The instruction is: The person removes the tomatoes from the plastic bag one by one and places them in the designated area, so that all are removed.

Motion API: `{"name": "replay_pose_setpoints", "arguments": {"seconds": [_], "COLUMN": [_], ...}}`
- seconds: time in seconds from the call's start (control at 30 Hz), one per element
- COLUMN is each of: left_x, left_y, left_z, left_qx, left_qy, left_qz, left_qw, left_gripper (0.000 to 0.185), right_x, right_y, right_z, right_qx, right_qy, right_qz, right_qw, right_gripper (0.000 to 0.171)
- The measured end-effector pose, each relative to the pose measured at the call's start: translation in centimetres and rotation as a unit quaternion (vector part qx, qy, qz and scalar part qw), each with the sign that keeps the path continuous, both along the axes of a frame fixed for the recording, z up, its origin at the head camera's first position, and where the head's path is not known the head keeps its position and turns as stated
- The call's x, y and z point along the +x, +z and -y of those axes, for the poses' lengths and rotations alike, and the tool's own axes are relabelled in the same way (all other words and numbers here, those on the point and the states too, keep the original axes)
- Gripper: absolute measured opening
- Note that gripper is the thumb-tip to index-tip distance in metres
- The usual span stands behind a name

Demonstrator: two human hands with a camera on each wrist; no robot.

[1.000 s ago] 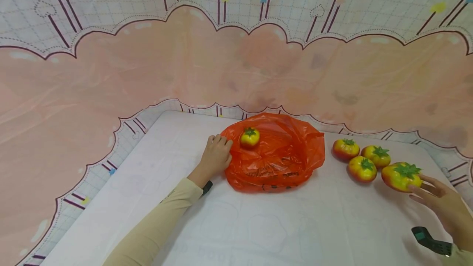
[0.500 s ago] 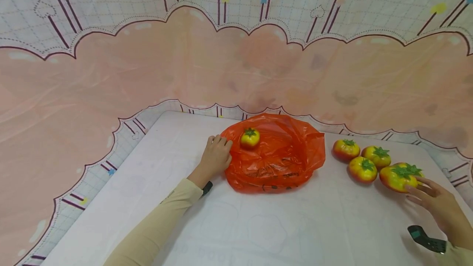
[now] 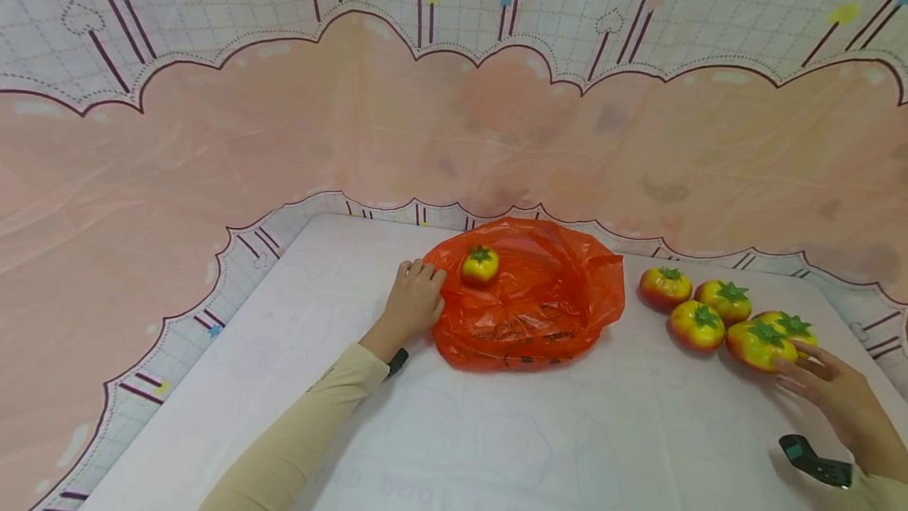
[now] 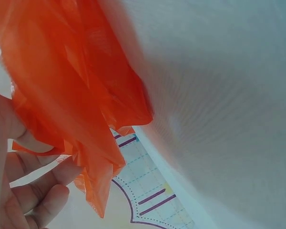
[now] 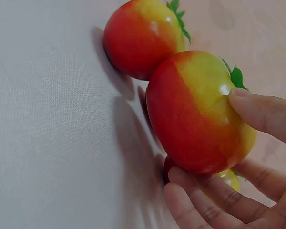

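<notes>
My left hand [image 3: 414,298] grips the left rim of an orange plastic bag [image 3: 539,306] lying on the white table [image 3: 532,440]. In the left wrist view the bag [image 4: 62,71] bunches against my fingers [image 4: 33,200]. A small red-yellow tomato [image 3: 480,265] sits in the bag's mouth. At the right, my right hand [image 3: 830,393] holds a larger tomato [image 3: 757,344], thumb on top and fingers beneath [image 5: 205,200]. That tomato [image 5: 195,114] touches a neighbouring tomato [image 5: 138,38]. Several more tomatoes [image 3: 696,325] cluster just to its left.
A pink and white patterned sheet [image 3: 454,124] hangs as a backdrop behind the table and drapes over its edges. A black wrist strap [image 3: 812,460] shows near my right wrist. Bare tabletop lies in front of the bag.
My right hand has slid its tomato a little to the left, up against the cluster, and another tomato now shows behind it. The left hand and the bag have stayed put.
</notes>
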State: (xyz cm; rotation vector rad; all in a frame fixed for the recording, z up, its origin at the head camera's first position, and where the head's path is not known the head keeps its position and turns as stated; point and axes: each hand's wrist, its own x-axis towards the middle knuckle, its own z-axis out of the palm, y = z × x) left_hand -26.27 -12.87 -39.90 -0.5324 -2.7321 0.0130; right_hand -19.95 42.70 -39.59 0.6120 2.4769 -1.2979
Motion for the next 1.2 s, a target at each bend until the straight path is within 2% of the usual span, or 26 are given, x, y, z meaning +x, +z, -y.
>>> {"name": "replay_pose_setpoints", "arguments": {"seconds": [0.4,0.7,0.97,1.2], "left_x": [0.0,-0.1,-0.2,-0.2], "left_y": [0.0,0.0,-0.1,-0.1], "left_z": [0.1,0.1,0.2,0.2], "left_qx": [-0.001,0.001,0.0,-0.003], "left_qy": [0.0,0.0,-0.004,-0.002], "left_qz": [0.001,0.001,-0.012,-0.008], "left_qw": [1.0,1.0,0.9999,1.0], "left_gripper": [0.023,0.024,0.023,0.024], "right_x": [-0.2,0.0,0.0,-0.5], "right_y": [-1.1,-0.7,-0.8,-1.1], "right_z": [-0.9,-0.3,-0.8,-1.4], "right_qx": [0.003,-0.01,-0.019,-0.012], "right_qy": [0.002,-0.006,0.029,0.059], "right_qz": [0.015,0.028,0.042,0.04], "right_qw": [1.0,1.0,0.998,0.997], "right_gripper": [0.09,0.092,0.093,0.089]}}
